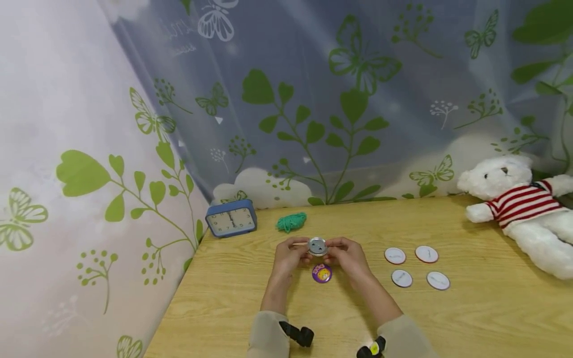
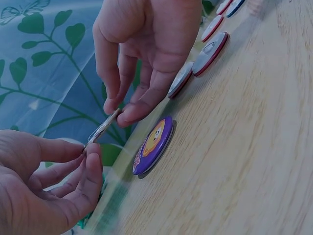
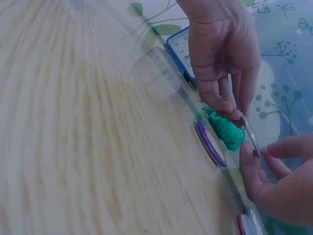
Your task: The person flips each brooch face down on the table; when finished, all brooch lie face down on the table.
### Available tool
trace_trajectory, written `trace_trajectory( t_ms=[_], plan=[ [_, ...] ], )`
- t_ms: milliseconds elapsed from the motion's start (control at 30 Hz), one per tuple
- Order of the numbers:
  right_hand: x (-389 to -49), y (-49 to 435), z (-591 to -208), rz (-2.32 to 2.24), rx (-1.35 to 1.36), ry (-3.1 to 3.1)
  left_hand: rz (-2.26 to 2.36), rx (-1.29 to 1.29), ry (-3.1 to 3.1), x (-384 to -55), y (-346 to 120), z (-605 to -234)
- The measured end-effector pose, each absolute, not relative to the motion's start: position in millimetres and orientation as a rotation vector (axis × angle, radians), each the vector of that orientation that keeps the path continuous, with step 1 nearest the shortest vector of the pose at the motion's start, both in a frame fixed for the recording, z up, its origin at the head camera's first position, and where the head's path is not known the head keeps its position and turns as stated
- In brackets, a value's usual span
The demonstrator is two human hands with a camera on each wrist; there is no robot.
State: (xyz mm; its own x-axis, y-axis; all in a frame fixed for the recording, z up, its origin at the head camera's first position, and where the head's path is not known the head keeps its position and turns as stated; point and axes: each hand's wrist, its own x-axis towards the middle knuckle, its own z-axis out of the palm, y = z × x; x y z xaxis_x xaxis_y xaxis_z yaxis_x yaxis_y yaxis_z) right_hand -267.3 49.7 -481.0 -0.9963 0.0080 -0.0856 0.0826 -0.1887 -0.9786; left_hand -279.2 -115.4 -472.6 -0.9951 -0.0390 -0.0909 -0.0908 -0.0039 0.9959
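Both hands hold a round silver badge part (image 1: 317, 246) up above the table, its grey face towards the head camera. My left hand (image 1: 289, 256) pinches it by the left edge between thumb and fingers. On the opposite edge, the right hand (image 1: 348, 257) grips it the same way. Seen from the wrists, the silver part (image 2: 102, 128) is thin and edge-on. Just below the hands, a purple badge (image 1: 322, 273) with a yellow cartoon face lies face up on the wooden table (image 1: 224, 298).
Several white-backed round badges (image 1: 395, 255) lie to the right with pins upward. A green yarn bundle (image 1: 291, 222) and a blue clock (image 1: 231, 219) are behind the hands to the left. At far right lies a white teddy bear (image 1: 524, 209) in a striped shirt. A patterned curtain (image 1: 304, 99) hangs behind.
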Motion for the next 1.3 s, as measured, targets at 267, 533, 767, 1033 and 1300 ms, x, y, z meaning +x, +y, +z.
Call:
trace_trajectory(
  t_ms=[267, 533, 767, 1033, 1300],
  plan=[
    [-267.3, 51.1, -475.3, -2.380, 0.130, 1.953, 2.226, -0.149, 2.191, -279.1, -115.7, -472.8],
    [-266.8, 51.6, -475.4, -2.345, 0.118, 1.947, 2.190, -0.173, 2.242, -278.7, -115.0, -475.0],
    [-268.0, 52.7, -476.0, -2.283, 0.125, 1.967, 2.146, -0.169, 2.315, -279.9, -113.7, -475.9],
    [-269.4, 53.9, -476.3, -2.283, 0.106, 1.952, 2.122, -0.229, 2.296, -280.8, -113.3, -477.2],
    [-266.8, 54.1, -474.3, -2.244, 0.057, 1.980, 2.060, -0.311, 2.265, -281.1, -114.0, -478.3]
  ],
)
